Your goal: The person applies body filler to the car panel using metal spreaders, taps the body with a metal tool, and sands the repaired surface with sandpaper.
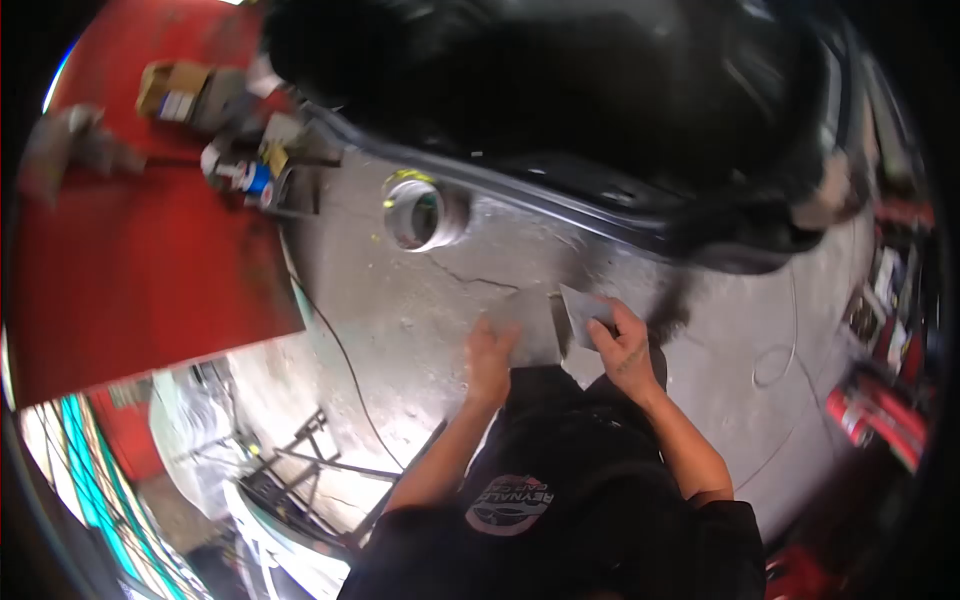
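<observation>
Pale, blurred flat sheet (534,328) gripped in left hand (490,358), gray sharp-cornered sheet (580,312) pinched in right hand (627,352), above cracked floor (370,290)

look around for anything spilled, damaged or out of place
A jagged crack runs through the floor near the bucket, which looks like damage. Bright yellow marks show at the bucket's rim, possibly splashed material. Blur hides finer detail, but nothing else clearly stands out.
</observation>
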Tool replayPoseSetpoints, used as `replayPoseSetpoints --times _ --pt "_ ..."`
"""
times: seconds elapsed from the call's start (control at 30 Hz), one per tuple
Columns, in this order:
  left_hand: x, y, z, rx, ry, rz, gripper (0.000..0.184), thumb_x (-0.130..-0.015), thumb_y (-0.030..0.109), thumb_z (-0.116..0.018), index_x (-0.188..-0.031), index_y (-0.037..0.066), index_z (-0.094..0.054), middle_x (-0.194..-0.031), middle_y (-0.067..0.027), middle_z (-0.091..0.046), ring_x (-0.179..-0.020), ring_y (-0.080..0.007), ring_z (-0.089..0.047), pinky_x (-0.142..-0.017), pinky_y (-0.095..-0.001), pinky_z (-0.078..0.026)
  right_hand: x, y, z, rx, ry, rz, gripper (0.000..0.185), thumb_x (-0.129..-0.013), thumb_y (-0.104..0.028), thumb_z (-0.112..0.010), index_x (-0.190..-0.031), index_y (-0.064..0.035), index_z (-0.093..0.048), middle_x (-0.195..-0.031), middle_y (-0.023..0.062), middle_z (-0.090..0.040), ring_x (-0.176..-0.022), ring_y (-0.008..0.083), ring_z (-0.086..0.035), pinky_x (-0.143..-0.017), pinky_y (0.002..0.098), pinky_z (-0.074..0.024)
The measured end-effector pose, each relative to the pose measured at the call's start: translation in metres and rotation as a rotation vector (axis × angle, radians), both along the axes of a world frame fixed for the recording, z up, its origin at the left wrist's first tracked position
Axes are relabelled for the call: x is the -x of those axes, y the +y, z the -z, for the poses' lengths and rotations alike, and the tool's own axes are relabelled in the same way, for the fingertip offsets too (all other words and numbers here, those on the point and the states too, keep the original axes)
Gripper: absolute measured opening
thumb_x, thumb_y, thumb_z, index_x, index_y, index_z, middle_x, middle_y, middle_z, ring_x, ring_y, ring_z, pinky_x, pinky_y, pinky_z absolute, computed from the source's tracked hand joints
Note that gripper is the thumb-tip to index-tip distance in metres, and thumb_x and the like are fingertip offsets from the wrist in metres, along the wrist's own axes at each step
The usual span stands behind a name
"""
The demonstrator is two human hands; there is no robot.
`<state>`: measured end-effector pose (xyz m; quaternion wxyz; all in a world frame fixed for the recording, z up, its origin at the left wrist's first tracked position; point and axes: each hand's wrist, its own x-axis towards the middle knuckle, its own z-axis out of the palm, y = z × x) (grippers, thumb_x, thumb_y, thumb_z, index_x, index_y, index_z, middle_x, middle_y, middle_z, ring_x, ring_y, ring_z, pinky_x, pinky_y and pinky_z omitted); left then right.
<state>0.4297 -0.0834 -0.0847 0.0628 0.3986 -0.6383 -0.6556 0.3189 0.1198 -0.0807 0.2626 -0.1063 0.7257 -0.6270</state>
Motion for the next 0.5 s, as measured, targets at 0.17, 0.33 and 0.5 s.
replayPoseSetpoints --times 0.17,0.33,0.5 --pt "-0.058 -0.116 -0.042 -0.613 0.174 -0.522 0.030 -0.098 0.020 -0.057 -0.123 0.004 -0.060 -0.105 -0.0107 -0.066 -0.099 -0.0218 -0.064 -0.088 -0.0353 -0.052 -0.041 -0.173 -0.020 0.153 0.572 -0.142 0.028 -0.092 -0.004 -0.059 -0.119 0.0033 -0.063 -0.110 0.0194 -0.065 -0.098 0.0324 -0.065 -0.086 0.0355 -0.0510" --pt "-0.114 -0.236 -0.005 -1.165 0.813 -0.281 0.036 -0.100 0.034 -0.054 -0.125 0.008 -0.059 -0.096 -0.0045 -0.064 -0.090 -0.0209 -0.063 -0.077 -0.0354 -0.052 -0.073 -0.308 -0.077 0.371 0.926 -0.646 0.041 -0.079 0.000 -0.066 -0.119 -0.0053 -0.067 -0.117 0.0193 -0.065 -0.105 0.0393 -0.064 -0.091 0.0402 -0.0527" --pt "-0.120 -0.315 0.020 -1.314 1.045 -0.188 0.039 -0.102 0.038 -0.056 -0.128 0.008 -0.058 -0.103 -0.0043 -0.067 -0.096 -0.0197 -0.065 -0.079 -0.0367 -0.054 -0.071 -0.409 -0.069 0.398 0.990 -0.682 0.039 -0.083 -0.001 -0.066 -0.122 -0.0057 -0.068 -0.115 0.0175 -0.067 -0.101 0.0339 -0.067 -0.089 0.0357 -0.0535"
